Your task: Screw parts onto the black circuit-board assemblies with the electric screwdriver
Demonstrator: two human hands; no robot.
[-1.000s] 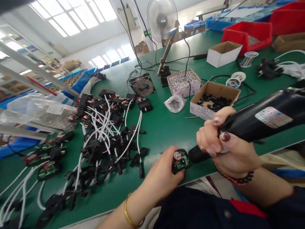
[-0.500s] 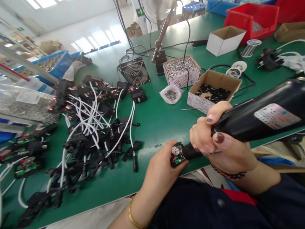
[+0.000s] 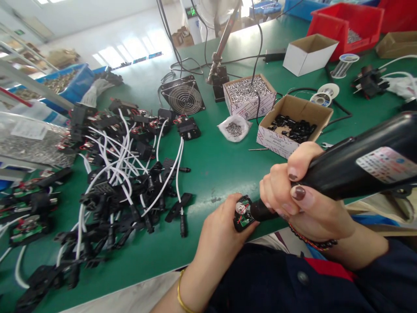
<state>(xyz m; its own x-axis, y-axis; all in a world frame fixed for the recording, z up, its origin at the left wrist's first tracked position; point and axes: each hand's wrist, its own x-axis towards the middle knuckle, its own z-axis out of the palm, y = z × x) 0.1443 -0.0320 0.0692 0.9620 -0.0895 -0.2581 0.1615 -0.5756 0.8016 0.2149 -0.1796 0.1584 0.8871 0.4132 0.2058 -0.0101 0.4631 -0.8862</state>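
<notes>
Near the table's front edge my left hand is closed around a small black plastic housing. A green circuit board with red wires and a round metal part shows inside it. My right hand wraps round the neck of a black electric screwdriver, which lies slantwise with its body up to the right. The dark nose of the tool meets the right side of the housing; its very tip is hidden. Left of my hands lies a heap of black plug units with white cables.
Ahead stand a box of screws, a box of black parts and a small bag of screws. A small fan, a tool stand, solder spools and a red bin are farther back.
The screwdriver's body has shifted slightly down and right, with my right hand still round it. My left hand and the housing have barely moved. The view has turned a little.
</notes>
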